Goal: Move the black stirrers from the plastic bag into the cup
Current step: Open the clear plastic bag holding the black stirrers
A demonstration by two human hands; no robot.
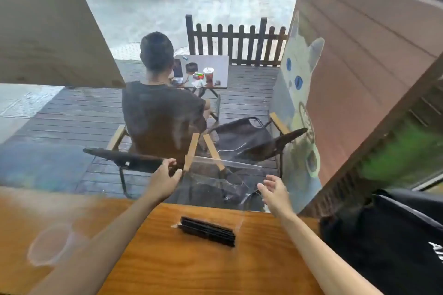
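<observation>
A bundle of black stirrers [208, 231] lies on the wooden counter [167, 258], inside the bottom of a clear plastic bag [223, 182]. The bag stands upright above the bundle, its open top towards the window. My left hand [165, 178] pinches the bag's upper left edge. My right hand [274, 190] is at the bag's right edge with fingers spread; whether it touches the bag I cannot tell. A clear plastic cup [49, 245], blurred, stands on the counter at the left, beyond my left forearm.
A black cloth item with white lettering [388, 237] lies at the counter's right end. Behind the window glass, a person sits on a folding chair [134, 160] on a wooden deck, with a small table [223, 67] and a fence beyond.
</observation>
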